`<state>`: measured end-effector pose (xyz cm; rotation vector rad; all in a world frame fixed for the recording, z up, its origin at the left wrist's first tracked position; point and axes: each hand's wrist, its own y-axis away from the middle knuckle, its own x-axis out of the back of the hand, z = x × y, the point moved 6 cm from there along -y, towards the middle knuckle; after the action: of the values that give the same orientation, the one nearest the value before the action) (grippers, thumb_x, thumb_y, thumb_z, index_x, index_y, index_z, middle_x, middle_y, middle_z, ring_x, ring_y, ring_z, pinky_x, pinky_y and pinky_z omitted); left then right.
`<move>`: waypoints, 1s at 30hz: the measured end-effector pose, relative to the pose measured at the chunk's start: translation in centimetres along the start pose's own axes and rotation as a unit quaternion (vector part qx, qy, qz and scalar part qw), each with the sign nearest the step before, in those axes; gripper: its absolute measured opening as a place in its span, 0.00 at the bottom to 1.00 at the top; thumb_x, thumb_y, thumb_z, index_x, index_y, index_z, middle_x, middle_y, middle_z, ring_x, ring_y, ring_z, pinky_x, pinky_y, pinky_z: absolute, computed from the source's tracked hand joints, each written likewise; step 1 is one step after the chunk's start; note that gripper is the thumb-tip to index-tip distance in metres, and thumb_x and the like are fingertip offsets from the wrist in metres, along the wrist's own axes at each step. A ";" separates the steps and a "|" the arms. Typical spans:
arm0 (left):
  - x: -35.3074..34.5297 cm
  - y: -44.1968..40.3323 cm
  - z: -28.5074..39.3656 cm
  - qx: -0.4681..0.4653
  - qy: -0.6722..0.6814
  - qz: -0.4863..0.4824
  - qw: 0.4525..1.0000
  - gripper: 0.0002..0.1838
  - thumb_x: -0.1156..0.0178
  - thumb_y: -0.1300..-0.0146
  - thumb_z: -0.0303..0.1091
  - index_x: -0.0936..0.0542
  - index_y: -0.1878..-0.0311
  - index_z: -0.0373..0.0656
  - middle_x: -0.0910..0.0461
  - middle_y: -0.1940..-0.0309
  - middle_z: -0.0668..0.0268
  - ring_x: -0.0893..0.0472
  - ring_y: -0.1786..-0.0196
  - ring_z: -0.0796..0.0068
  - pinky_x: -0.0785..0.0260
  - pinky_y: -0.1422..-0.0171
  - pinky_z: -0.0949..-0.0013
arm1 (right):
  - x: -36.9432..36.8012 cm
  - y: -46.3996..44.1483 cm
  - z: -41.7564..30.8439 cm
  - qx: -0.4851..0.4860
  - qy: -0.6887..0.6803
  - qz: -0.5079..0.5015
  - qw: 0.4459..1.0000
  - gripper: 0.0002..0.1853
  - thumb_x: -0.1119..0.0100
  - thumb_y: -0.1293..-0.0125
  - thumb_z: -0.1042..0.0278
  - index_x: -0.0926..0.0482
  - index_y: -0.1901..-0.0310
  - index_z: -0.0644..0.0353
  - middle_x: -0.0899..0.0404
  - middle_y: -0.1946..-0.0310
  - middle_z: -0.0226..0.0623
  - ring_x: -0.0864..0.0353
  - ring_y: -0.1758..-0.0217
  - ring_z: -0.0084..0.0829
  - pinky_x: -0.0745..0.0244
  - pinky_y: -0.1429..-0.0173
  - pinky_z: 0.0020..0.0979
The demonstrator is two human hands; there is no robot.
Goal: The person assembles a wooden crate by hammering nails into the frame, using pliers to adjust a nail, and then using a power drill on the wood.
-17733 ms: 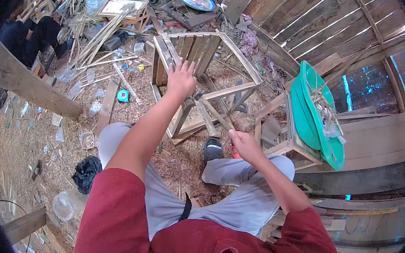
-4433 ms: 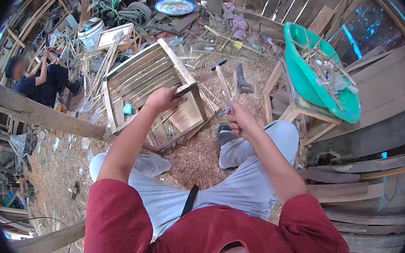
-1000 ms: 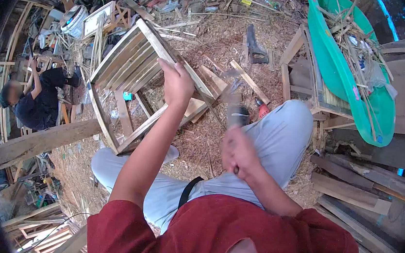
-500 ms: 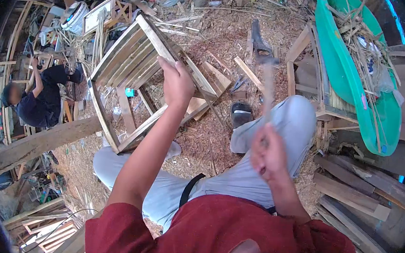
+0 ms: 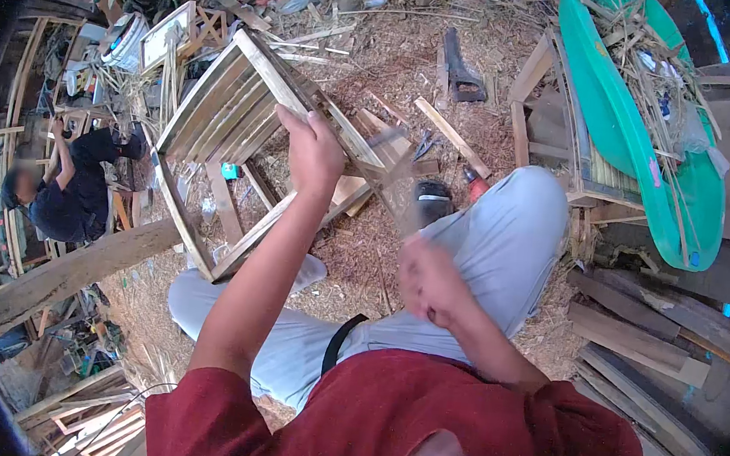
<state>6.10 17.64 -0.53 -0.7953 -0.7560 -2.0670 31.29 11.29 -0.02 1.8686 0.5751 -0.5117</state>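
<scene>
My left hand (image 5: 311, 152) is closed around the top rail of a slatted wooden frame (image 5: 263, 55), which stands tilted in front of my left leg. Its inner slats and several legs or rails show below the hand. My right hand (image 5: 432, 280) is closed on the handle of what looks like a hammer (image 5: 398, 178), smeared by motion. The blurred far end of that tool is close to the frame's right-hand corner; whether they touch I cannot tell.
A handsaw (image 5: 464, 81), pliers (image 5: 426, 144) and a wood strip (image 5: 451, 137) lie on shavings. At right are a green plastic trough (image 5: 633, 139) full of scraps and stacked boards (image 5: 635, 342). Another person (image 5: 80, 174) sits at left, beyond a thick beam (image 5: 89, 267).
My right hand has swung left with the blurred tool, from above my right knee toward the wooden frame. My left hand keeps its grip on the rail.
</scene>
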 end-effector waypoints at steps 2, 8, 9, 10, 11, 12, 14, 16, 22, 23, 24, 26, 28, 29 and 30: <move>0.1 -0.8 -1.0 -0.018 -0.021 0.023 0.999 0.38 0.62 0.22 0.49 0.59 0.19 0.36 0.31 0.32 0.34 0.27 0.33 0.35 0.37 0.28 0.49 | 0.4 0.6 1.3 -0.111 0.061 -0.057 0.990 0.23 0.66 0.18 0.44 0.36 0.66 0.52 0.43 0.87 0.25 0.44 0.92 0.23 0.41 0.88 0.32; -0.4 -0.3 -0.7 -0.017 -0.050 0.041 0.998 0.37 0.62 0.22 0.49 0.58 0.19 0.39 0.27 0.35 0.35 0.25 0.35 0.34 0.36 0.29 0.47 | 5.7 -2.3 0.4 0.218 0.160 0.105 0.957 0.22 0.62 0.18 0.42 0.33 0.64 0.50 0.41 0.86 0.21 0.44 0.92 0.19 0.46 0.90 0.27; -0.2 -0.1 -0.5 -0.007 -0.054 0.040 0.998 0.37 0.62 0.22 0.49 0.58 0.19 0.39 0.27 0.35 0.36 0.25 0.35 0.34 0.36 0.30 0.46 | 2.9 -2.0 1.3 0.064 0.090 0.004 0.994 0.22 0.61 0.19 0.42 0.33 0.64 0.50 0.42 0.85 0.21 0.44 0.92 0.19 0.46 0.91 0.27; -0.1 -0.4 -0.6 -0.016 -0.048 0.041 0.998 0.37 0.62 0.22 0.49 0.57 0.19 0.39 0.27 0.35 0.36 0.25 0.35 0.34 0.36 0.29 0.46 | 0.1 -0.8 2.2 -0.103 0.046 -0.074 0.991 0.22 0.61 0.19 0.42 0.33 0.63 0.50 0.42 0.85 0.20 0.44 0.92 0.19 0.46 0.91 0.27; 0.0 -0.6 -1.0 -0.023 -0.042 0.039 0.998 0.37 0.62 0.22 0.49 0.57 0.19 0.38 0.26 0.35 0.36 0.25 0.35 0.34 0.36 0.29 0.46 | 0.4 -0.3 1.4 -0.100 0.017 -0.054 0.993 0.21 0.61 0.19 0.42 0.33 0.63 0.50 0.42 0.85 0.20 0.44 0.92 0.19 0.46 0.90 0.27; 0.0 -0.9 -1.1 -0.031 -0.033 0.041 0.998 0.37 0.62 0.22 0.49 0.57 0.19 0.38 0.26 0.35 0.37 0.25 0.35 0.34 0.36 0.29 0.46 | 1.5 0.0 0.5 -0.096 -0.008 -0.034 0.995 0.21 0.61 0.19 0.42 0.33 0.64 0.50 0.42 0.85 0.20 0.44 0.92 0.20 0.46 0.90 0.27; 0.5 -0.2 -0.2 0.013 -0.037 0.019 0.999 0.37 0.61 0.22 0.50 0.55 0.19 0.38 0.31 0.32 0.35 0.28 0.32 0.34 0.38 0.27 0.48 | 2.9 1.2 -2.6 -0.013 -0.055 0.039 0.998 0.21 0.61 0.18 0.43 0.33 0.64 0.50 0.43 0.85 0.20 0.44 0.92 0.20 0.45 0.89 0.28; 0.2 0.2 0.1 0.025 -0.035 0.011 0.999 0.37 0.61 0.22 0.50 0.54 0.19 0.38 0.33 0.30 0.34 0.29 0.31 0.34 0.39 0.26 0.49 | 3.0 0.8 -4.0 0.155 -0.138 0.096 0.973 0.21 0.61 0.18 0.42 0.33 0.64 0.50 0.43 0.85 0.20 0.45 0.92 0.20 0.45 0.89 0.27; -0.1 -1.3 -1.1 -0.042 -0.022 0.057 0.997 0.38 0.61 0.22 0.51 0.54 0.19 0.37 0.32 0.31 0.34 0.30 0.30 0.34 0.39 0.26 0.49 | 2.0 0.1 1.2 -0.113 0.021 -0.037 0.993 0.23 0.65 0.18 0.43 0.35 0.66 0.52 0.44 0.86 0.23 0.45 0.92 0.21 0.46 0.90 0.29; 0.3 -0.8 -0.5 -0.011 -0.021 0.034 0.999 0.38 0.61 0.22 0.50 0.54 0.20 0.36 0.33 0.30 0.34 0.30 0.30 0.35 0.40 0.26 0.50 | 2.9 0.1 -0.9 -0.028 -0.018 -0.018 0.999 0.23 0.65 0.18 0.43 0.35 0.66 0.51 0.44 0.86 0.23 0.45 0.92 0.21 0.46 0.90 0.29; 0.3 -0.3 -0.2 0.020 -0.021 0.008 1.000 0.38 0.60 0.22 0.50 0.54 0.20 0.36 0.33 0.30 0.34 0.30 0.29 0.35 0.40 0.26 0.50 | 3.9 0.3 -2.7 0.057 -0.058 0.003 0.997 0.22 0.65 0.17 0.44 0.36 0.65 0.51 0.44 0.86 0.23 0.46 0.91 0.21 0.46 0.90 0.28; -0.1 -0.2 -0.4 -0.006 -0.018 0.029 0.999 0.37 0.59 0.22 0.49 0.53 0.20 0.35 0.33 0.30 0.34 0.30 0.29 0.35 0.40 0.26 0.51 | 3.6 0.8 -5.3 0.212 -0.134 0.108 0.962 0.21 0.66 0.17 0.45 0.37 0.64 0.51 0.45 0.86 0.22 0.47 0.91 0.21 0.47 0.90 0.27; -0.3 -0.7 -1.3 -0.042 -0.014 0.056 0.997 0.36 0.59 0.22 0.47 0.52 0.20 0.34 0.34 0.29 0.35 0.30 0.30 0.35 0.40 0.26 0.50 | 0.2 -0.1 -0.3 -0.022 -0.016 -0.022 0.999 0.22 0.68 0.17 0.43 0.37 0.64 0.51 0.45 0.85 0.22 0.47 0.91 0.21 0.47 0.90 0.27; -0.4 -1.5 -2.1 -0.067 -0.011 0.070 0.995 0.36 0.59 0.22 0.46 0.52 0.21 0.33 0.34 0.29 0.37 0.30 0.30 0.36 0.40 0.26 0.49 | -0.8 0.1 1.9 -0.138 0.045 -0.089 0.985 0.22 0.68 0.17 0.43 0.37 0.63 0.51 0.45 0.85 0.22 0.47 0.91 0.21 0.47 0.90 0.27; -0.4 -1.9 -2.5 -0.089 -0.008 0.082 0.993 0.36 0.60 0.23 0.45 0.52 0.21 0.33 0.35 0.28 0.38 0.30 0.30 0.37 0.40 0.26 0.48 | 0.3 0.5 1.6 -0.171 0.027 -0.044 0.984 0.23 0.63 0.18 0.41 0.35 0.66 0.49 0.45 0.87 0.21 0.47 0.93 0.20 0.49 0.91 0.27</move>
<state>4.07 17.05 -2.87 -0.9418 -0.5002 -1.9999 31.71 9.67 -0.34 1.5385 0.7354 -0.3924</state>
